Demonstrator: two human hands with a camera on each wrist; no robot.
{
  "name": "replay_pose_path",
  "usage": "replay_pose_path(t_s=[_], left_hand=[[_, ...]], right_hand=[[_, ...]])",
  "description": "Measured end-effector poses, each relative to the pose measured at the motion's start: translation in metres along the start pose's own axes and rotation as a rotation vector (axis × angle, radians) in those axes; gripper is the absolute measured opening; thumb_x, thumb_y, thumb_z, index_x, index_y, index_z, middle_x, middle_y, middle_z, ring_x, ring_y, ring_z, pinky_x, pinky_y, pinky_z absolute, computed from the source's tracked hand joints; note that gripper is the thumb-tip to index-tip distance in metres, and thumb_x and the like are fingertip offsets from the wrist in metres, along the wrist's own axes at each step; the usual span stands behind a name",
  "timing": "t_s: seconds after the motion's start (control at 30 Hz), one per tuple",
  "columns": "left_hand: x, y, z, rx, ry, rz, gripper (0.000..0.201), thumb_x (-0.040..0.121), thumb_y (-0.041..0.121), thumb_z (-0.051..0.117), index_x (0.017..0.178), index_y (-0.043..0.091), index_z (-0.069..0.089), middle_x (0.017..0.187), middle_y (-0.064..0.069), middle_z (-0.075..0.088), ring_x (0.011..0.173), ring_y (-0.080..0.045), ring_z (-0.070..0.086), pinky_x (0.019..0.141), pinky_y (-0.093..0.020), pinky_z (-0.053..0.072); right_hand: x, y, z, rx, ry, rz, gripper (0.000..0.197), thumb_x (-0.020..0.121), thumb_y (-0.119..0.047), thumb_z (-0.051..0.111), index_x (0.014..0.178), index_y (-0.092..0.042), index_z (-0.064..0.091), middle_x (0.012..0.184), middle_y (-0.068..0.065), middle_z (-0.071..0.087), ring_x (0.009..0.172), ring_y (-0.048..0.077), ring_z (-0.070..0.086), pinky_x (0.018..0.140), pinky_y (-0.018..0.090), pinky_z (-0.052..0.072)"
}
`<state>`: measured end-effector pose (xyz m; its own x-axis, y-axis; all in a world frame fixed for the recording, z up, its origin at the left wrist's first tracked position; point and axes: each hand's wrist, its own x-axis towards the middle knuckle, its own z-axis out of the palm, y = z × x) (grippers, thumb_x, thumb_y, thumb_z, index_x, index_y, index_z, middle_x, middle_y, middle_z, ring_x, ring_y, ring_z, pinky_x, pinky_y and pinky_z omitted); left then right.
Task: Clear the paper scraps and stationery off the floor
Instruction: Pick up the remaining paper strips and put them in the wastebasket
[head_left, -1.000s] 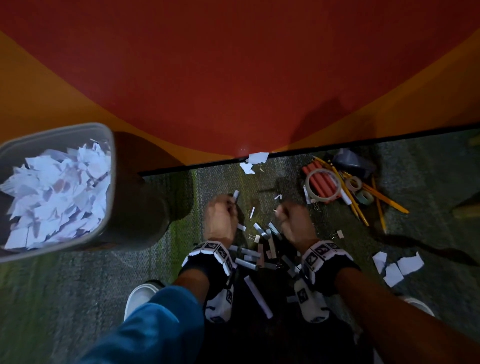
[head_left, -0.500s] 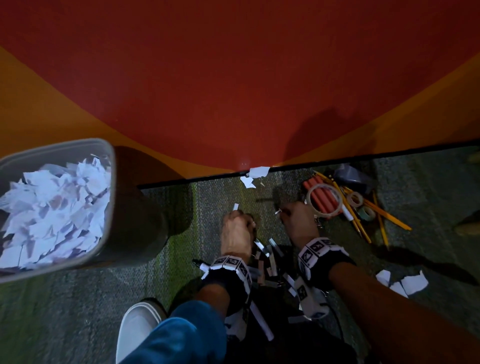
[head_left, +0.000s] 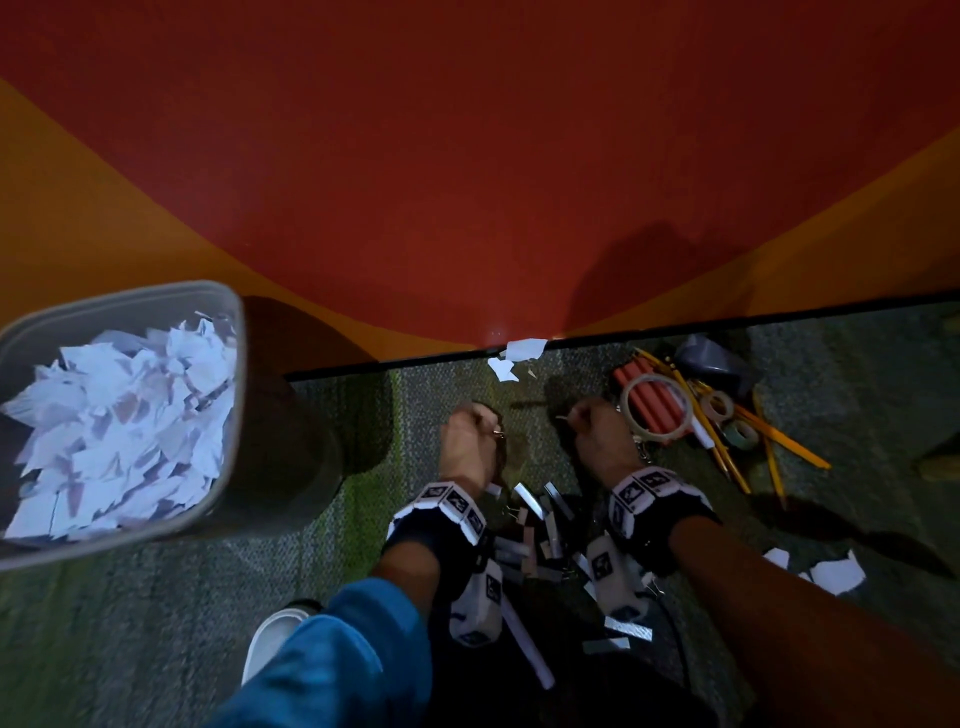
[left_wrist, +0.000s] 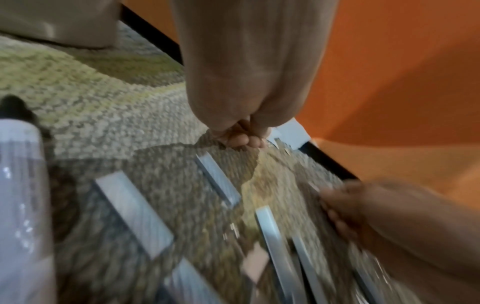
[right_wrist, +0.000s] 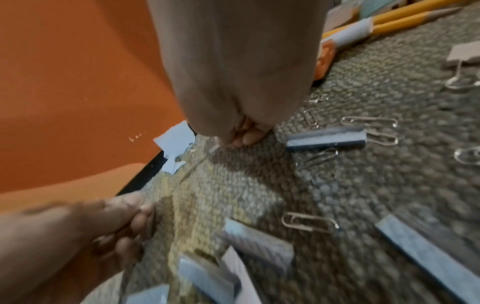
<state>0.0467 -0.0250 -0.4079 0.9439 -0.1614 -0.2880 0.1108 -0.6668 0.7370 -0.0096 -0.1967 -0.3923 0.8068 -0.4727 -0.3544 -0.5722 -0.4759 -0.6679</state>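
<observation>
The wall (head_left: 467, 182), red and orange, rises behind a carpeted floor (head_left: 130, 623). The bin (head_left: 236, 332), heaped with white scraps (head_left: 119, 431), stands well to the left of both hands. To the right lies a cluster of stationery: red sticks (head_left: 649, 395) inside a tape ring (head_left: 655, 410), yellow pencils (head_left: 779, 441) running diagonally away, and smaller tape rolls (head_left: 719, 406).

Both hands are down at the carpet with fingers curled in. The left hand (head_left: 467, 447) has its grip closed, seemingly on small clips, though what it holds cannot be told for sure. The right hand (head_left: 602, 441) pinches at the carpet; whether anything is in the pinch is unclear.

Staple strips (head_left: 532, 501) lie scattered between and behind the wrists, nearer the person than the fingertips, their long axes mostly pointing towards the wall. Paper clips (right_wrist: 309, 223) sit just right of the right hand. Two scraps (head_left: 524, 349) lie ahead at the wall's base, roughly equally near both hands; nothing blocks them.
</observation>
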Motion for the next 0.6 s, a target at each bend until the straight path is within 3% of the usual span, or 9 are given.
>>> replay_pose_path(t_s=[0.07, 0.13, 0.17, 0.23, 0.37, 0.43, 0.5, 0.6], left_hand=[[0.006, 0.003, -0.004, -0.134, 0.031, -0.038, 0.043, 0.09, -0.009, 0.041, 0.065, 0.021, 0.061, 0.07, -0.003, 0.064, 0.065, -0.015, 0.056, 0.068, -0.029, 0.047], [0.009, 0.009, -0.007, -0.324, 0.097, -0.083, 0.051, 0.086, -0.017, 0.033, 0.051, 0.009, 0.059, 0.053, -0.002, 0.059, 0.051, -0.013, 0.05, 0.055, -0.02, 0.041], [0.011, 0.01, -0.009, -0.345, 0.096, -0.071, 0.047, 0.083, -0.023, 0.034, 0.053, 0.003, 0.058, 0.052, -0.002, 0.059, 0.048, -0.01, 0.052, 0.051, -0.016, 0.042], [0.011, 0.012, -0.011, -0.462, 0.065, -0.101, 0.038, 0.079, -0.03, 0.038, 0.066, -0.001, 0.061, 0.058, -0.007, 0.062, 0.046, -0.004, 0.054, 0.053, -0.014, 0.045], [0.013, 0.024, -0.021, -0.614, 0.018, -0.173, 0.015, 0.083, -0.021, 0.06, 0.08, -0.006, 0.063, 0.064, -0.01, 0.062, 0.046, -0.005, 0.056, 0.056, -0.016, 0.049], [0.02, 0.034, -0.024, -0.631, 0.023, -0.141, 0.012, 0.082, -0.021, 0.062, 0.09, -0.012, 0.064, 0.065, -0.01, 0.062, 0.046, -0.004, 0.058, 0.055, -0.016, 0.05], [0.03, 0.037, -0.027, -0.683, 0.029, -0.136, 0.012, 0.083, -0.023, 0.057, 0.091, -0.016, 0.064, 0.065, -0.011, 0.065, 0.049, -0.005, 0.061, 0.058, -0.019, 0.052], [0.037, 0.037, -0.029, -0.655, 0.016, -0.177, 0.007, 0.084, -0.015, 0.063, 0.087, -0.012, 0.069, 0.071, -0.01, 0.069, 0.055, -0.006, 0.064, 0.06, -0.019, 0.052]], right_hand=[[0.004, 0.007, 0.002, 0.004, -0.005, 0.01, 0.02, 0.088, 0.003, 0.054, 0.08, -0.015, 0.055, 0.093, 0.017, 0.066, 0.094, 0.032, 0.062, 0.079, 0.034, 0.043], [0.006, 0.009, 0.002, 0.025, 0.005, 0.011, 0.015, 0.087, 0.003, 0.055, 0.082, -0.01, 0.06, 0.092, 0.015, 0.066, 0.092, 0.029, 0.061, 0.074, 0.027, 0.037], [0.007, 0.01, 0.001, 0.047, 0.009, 0.009, 0.013, 0.088, 0.003, 0.055, 0.085, -0.006, 0.062, 0.091, 0.014, 0.065, 0.09, 0.026, 0.06, 0.072, 0.025, 0.034], [0.006, 0.01, -0.001, 0.079, 0.017, -0.012, 0.01, 0.09, 0.001, 0.055, 0.088, -0.003, 0.064, 0.088, 0.012, 0.064, 0.086, 0.023, 0.058, 0.068, 0.023, 0.032], [0.008, 0.01, -0.001, 0.114, 0.074, -0.052, 0.011, 0.086, -0.002, 0.063, 0.082, -0.007, 0.071, 0.076, 0.01, 0.069, 0.076, 0.027, 0.067, 0.07, 0.03, 0.05], [0.011, 0.003, 0.001, 0.188, 0.117, -0.035, 0.011, 0.085, 0.0, 0.064, 0.088, -0.006, 0.073, 0.078, 0.012, 0.071, 0.075, 0.027, 0.068, 0.071, 0.032, 0.053], [0.014, -0.005, 0.004, 0.28, 0.106, 0.001, 0.016, 0.086, 0.002, 0.063, 0.098, -0.005, 0.072, 0.081, 0.014, 0.07, 0.075, 0.026, 0.066, 0.07, 0.033, 0.053], [0.015, -0.007, 0.01, 0.254, 0.057, -0.042, 0.012, 0.088, -0.001, 0.063, 0.083, -0.001, 0.074, 0.069, 0.016, 0.068, 0.064, 0.024, 0.062, 0.064, 0.036, 0.052]])
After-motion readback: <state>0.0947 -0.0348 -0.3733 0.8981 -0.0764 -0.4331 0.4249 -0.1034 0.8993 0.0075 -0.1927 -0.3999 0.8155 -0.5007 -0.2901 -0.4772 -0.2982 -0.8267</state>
